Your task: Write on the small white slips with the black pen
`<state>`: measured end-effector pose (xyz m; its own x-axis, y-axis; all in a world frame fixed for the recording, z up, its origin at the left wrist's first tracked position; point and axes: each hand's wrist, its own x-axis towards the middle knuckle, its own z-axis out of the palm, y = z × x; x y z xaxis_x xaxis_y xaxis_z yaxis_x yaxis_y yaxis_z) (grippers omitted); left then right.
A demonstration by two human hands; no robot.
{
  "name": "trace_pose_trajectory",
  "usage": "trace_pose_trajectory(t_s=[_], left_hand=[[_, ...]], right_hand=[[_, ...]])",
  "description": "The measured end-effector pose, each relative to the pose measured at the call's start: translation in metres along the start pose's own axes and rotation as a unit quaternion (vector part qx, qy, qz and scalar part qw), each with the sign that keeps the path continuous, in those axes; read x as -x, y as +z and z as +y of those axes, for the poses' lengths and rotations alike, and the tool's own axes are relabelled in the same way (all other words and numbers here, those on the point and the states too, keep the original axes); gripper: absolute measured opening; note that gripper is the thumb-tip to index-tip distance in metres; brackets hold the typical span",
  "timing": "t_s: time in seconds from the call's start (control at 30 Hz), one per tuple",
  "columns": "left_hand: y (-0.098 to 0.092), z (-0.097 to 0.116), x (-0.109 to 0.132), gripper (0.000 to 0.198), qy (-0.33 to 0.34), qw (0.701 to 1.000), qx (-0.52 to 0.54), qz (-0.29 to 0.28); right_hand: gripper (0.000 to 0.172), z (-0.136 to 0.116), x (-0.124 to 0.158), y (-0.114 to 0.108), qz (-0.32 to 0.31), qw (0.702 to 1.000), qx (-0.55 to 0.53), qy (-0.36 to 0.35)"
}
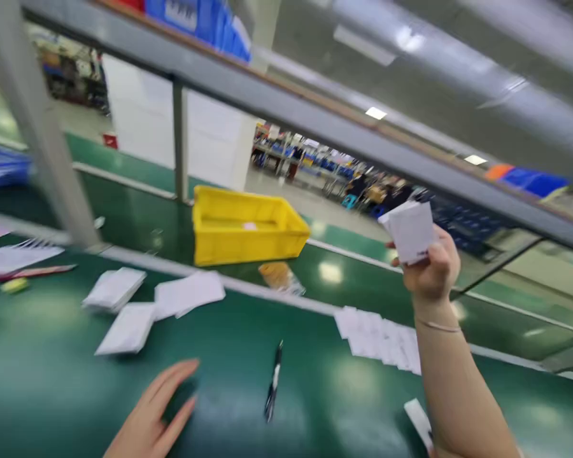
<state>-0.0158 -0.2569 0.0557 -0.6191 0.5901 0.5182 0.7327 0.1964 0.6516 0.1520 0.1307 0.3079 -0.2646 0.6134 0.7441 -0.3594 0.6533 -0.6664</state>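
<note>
Held papers (414, 230): white, small, squarish; several sheets are showing along a slightly fanned left edge, and a small dark mark is sitting near the lower right corner, too blurred to read.
Held bundle count: one; the sheets in it are staying uncountable through blur.
White piles (114, 289): three, lying at the left of the green table (224, 407), two stacked thick, one spreading flatter.
Paper row (379, 337): one, its sheets overlapping; their exact number is not showing.
Pen (274, 381): one, dark with a pale band, lying between the hands.
Yellow bin (248, 247): one, standing behind the table's pale edge.
Plastic bag (281, 278): one, with orange-brown contents, lying just in front of the bin.
White strip (417, 421): one, showing beside the right forearm; its support is unclear.
Right hand (428, 261): raising the bundle well above the tabletop and grasping it; the thumb is pressing its front at the lower right, while fingertips are peeking out from behind its left edge.
Left hand (155, 407): holding nothing visible; thumb and fingers are parting loosely over the table, near the piles, well apart from the bundle.
</note>
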Motion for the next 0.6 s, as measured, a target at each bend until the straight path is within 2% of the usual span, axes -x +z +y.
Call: trace_pose_trajectory(t_s=[0.07, 0.13, 0.17, 0.23, 0.3, 0.37, 0.43, 0.5, 0.6], left_hand=[[-0.011, 0.005, 0.016, 0.044, -0.04, 0.996, 0.036, -0.065], [-0.018, 0.009, 0.017, 0.065, -0.094, 0.982, 0.105, -0.129], [-0.021, 0.011, 0.015, 0.076, -0.107, 0.973, 0.136, -0.152], [-0.025, 0.011, 0.009, 0.093, -0.112, 0.957, 0.186, -0.19], [-0.03, 0.007, 0.005, 0.102, -0.11, 0.947, 0.21, -0.216], [-0.035, -0.001, 0.006, 0.1, -0.114, 0.942, 0.213, -0.232], [-0.038, -0.008, 0.009, 0.085, -0.121, 0.941, 0.206, -0.239], [-0.038, -0.015, 0.013, 0.062, -0.126, 0.943, 0.193, -0.238], [-0.031, -0.024, 0.018, 0.042, -0.139, 0.949, 0.17, -0.227]], right_hand=[[0.046, 0.022, 0.095, 0.03, -0.094, 0.984, -0.029, 0.146], [0.048, 0.037, 0.182, 0.057, -0.188, 0.945, -0.056, 0.261], [0.048, 0.042, 0.218, 0.068, -0.223, 0.929, -0.065, 0.287], [0.044, 0.046, 0.269, 0.089, -0.279, 0.919, -0.055, 0.273], [0.042, 0.045, 0.294, 0.107, -0.347, 0.914, -0.021, 0.212], [0.047, 0.039, 0.3, 0.119, -0.425, 0.896, 0.016, 0.131], [0.052, 0.033, 0.299, 0.128, -0.491, 0.868, 0.04, 0.063], [0.053, 0.031, 0.299, 0.135, -0.531, 0.845, 0.048, 0.027], [0.057, 0.038, 0.307, 0.141, -0.543, 0.838, 0.039, 0.041]])
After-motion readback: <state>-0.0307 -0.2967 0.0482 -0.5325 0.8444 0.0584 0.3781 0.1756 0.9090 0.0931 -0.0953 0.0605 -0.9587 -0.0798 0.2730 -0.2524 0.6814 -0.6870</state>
